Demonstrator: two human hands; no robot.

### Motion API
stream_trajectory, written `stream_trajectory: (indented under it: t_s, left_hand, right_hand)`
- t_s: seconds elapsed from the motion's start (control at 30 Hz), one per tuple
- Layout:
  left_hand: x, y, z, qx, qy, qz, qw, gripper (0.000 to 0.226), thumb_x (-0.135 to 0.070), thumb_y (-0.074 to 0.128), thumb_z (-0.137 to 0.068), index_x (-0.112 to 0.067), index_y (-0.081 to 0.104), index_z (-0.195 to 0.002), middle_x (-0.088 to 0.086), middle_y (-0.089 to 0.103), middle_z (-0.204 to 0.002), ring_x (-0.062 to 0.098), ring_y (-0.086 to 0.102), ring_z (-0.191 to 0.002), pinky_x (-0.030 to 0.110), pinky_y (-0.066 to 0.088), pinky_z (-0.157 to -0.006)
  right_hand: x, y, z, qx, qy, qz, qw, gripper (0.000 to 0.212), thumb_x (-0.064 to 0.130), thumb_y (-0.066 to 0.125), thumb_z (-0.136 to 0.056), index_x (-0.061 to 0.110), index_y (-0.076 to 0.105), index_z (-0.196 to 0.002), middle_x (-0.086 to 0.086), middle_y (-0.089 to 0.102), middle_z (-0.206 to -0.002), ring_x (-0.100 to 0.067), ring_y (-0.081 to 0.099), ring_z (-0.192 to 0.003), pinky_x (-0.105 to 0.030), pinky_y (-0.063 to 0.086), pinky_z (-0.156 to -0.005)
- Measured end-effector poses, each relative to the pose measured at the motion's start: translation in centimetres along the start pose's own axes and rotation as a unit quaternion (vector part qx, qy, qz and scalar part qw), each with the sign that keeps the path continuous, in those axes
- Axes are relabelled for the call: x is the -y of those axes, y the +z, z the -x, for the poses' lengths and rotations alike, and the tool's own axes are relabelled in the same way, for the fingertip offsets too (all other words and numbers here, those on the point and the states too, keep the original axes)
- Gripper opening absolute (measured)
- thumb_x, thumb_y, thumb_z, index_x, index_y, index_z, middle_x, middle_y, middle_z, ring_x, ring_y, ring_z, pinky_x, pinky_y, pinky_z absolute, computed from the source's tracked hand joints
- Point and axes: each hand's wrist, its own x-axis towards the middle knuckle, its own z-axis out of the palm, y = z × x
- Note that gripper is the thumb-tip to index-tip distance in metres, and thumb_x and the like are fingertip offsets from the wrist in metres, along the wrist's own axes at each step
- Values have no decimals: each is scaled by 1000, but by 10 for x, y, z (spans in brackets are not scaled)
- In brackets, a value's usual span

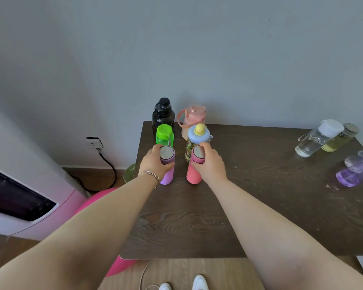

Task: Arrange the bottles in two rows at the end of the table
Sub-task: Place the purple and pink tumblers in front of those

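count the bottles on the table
9, maybe more hidden off the right edge. Left rows: black bottle, green, purple flask; pink jug, blue-capped, coral flask. Right: clear, yellowish, violet.

Gripping a purple bottle (167, 167) with left hand (153, 162), pink bottle (195, 168) with right hand (211, 164), both upright on the table (260, 195).

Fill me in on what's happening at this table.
A person is lining up bottles in two rows at the left end of the table. The left hand grips a purple bottle and the right hand a pink bottle, both upright, closing rows behind a green bottle and a blue-lidded bottle. A clear bottle and others wait at the right.
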Motion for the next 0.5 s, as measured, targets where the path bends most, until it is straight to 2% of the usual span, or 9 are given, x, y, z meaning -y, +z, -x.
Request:
stream_trajectory:
  t_s: [0.17, 0.33, 0.5]
  left_hand:
    - [2, -3, -4, 8, 0, -2, 1000, 69, -34, 81, -72, -19, 46, -130, 6, 60, -121, 28, 59, -106, 38, 52, -86]
    - [0, -3, -7, 27, -2, -11, 1000, 75, -33, 80, -73, -18, 40, -135, 10, 54, -128, 29, 58, -108, 41, 52, -91]
    - [-3, -6, -7, 43, 30, -60, 997, 83, -35, 78, -77, -18, 32, -144, 9, 43, -138, 31, 48, -123, 46, 47, -100]
  right_hand:
    - [-4, 2, 4, 2, 11, 0, 1000, 60, 27, 78, -82, 27, 45, -132, -6, 58, -118, -25, 60, -107, -39, 54, -84]
    - [-3, -2, 0, 32, 11, 6, 999, 64, 20, 76, -84, 23, 40, -137, -10, 52, -126, -28, 58, -112, -37, 50, -87]
    - [-2, -7, -1, 68, -2, 83, 994, 81, 22, 77, -83, 25, 28, -148, -12, 46, -133, -31, 58, -115, -43, 55, -90]
